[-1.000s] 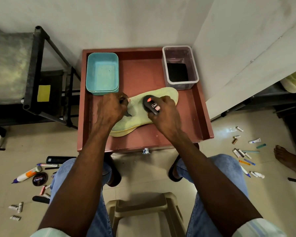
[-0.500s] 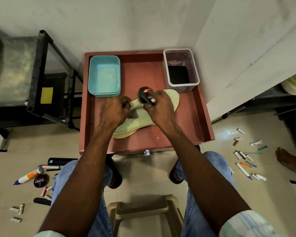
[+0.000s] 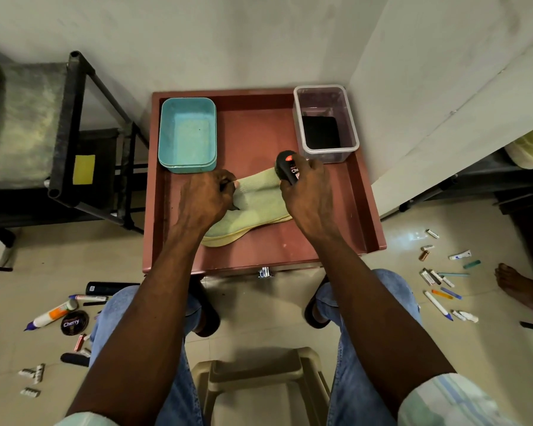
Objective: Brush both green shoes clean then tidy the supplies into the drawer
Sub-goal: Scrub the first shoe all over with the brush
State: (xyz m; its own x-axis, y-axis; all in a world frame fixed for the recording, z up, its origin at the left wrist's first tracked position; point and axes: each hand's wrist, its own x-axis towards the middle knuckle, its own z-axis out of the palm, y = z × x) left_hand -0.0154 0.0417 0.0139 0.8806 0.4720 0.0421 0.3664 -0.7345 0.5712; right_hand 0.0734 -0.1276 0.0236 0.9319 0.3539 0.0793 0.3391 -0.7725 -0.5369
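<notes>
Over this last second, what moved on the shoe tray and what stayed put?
The right hand carried the black brush along the green shoe, from its middle out to the toe end by the clear tub. The left hand kept its grip on the shoe's heel end. Nothing was picked up or let go. The blue tub and clear tub stayed in place.

Black metal rack [image 3: 74,124] w/ yellow sticker far left; beige plastic stool [image 3: 260,376] btm centre; someone's bare foot [image 3: 519,287] on tiled floor [image 3: 366,302] at right edge, by white wall [image 3: 228,41]
</notes>
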